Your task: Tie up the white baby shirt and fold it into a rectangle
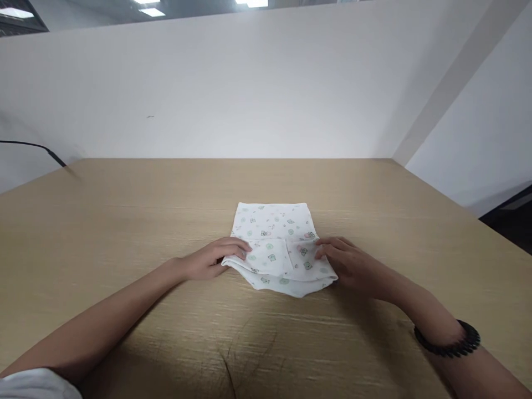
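A white cloth [272,219] printed with small green, pink and dark figures lies folded on the wooden table. Its far part is flat, while the near part is folded over in layers, and the front edge is loose and slightly raised. My left hand [211,257] pinches the cloth's left edge, fingers on top and the thumb partly hidden below. At the opposite side, my right hand [347,260] grips the right edge, its fingertips on the folded layer and its thumb out of sight. A vertical fold line runs through the near layer, right of the middle.
The light wood table [145,221] meets a white partition [249,94] at the back. A black cable [56,158] reaches the table's far left edge. A dark object [513,216] stands beyond the right edge. A black coiled band [451,343] circles my right wrist.
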A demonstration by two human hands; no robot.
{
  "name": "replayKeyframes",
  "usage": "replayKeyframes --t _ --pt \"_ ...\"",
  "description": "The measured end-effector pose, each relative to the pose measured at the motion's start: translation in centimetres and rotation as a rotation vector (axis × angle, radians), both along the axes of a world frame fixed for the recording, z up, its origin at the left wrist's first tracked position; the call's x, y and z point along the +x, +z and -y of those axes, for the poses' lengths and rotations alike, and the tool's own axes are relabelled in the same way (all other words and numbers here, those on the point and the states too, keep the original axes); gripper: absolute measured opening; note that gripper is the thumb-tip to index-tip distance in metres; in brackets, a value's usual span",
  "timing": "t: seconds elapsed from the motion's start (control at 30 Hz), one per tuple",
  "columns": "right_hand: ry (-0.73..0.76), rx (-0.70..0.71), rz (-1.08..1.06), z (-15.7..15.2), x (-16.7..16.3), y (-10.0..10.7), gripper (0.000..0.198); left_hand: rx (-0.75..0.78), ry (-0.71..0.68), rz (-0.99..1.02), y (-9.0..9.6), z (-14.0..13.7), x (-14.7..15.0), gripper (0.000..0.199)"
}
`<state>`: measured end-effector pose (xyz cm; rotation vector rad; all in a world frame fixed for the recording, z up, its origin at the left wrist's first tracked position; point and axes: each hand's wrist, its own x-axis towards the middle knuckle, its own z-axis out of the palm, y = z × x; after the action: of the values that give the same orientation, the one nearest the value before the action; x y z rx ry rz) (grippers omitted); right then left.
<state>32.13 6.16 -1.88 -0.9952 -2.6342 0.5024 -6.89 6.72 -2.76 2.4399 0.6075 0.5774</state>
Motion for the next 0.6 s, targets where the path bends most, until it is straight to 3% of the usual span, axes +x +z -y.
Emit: replayKeyframes --t 0.23,0.43,0.6 --pt "0.048 0.068 -0.133 -1.8 0.8 -2.4 0.036 -0.06 0.019 0.022 -0.4 -0.1 -0.1 0.027" --pt "-0.012 0.05 -0.213 -1.4 0.3 -2.3 0.036 0.099 0.083 -0.074 -1.2 -0.6 -0.7 0.037" --pt "-0.001 0.004 -0.208 -1.3 0.5 -2.3 0.038 0.182 0.048 -0.091 -1.4 -0.9 -1.1 0.039"
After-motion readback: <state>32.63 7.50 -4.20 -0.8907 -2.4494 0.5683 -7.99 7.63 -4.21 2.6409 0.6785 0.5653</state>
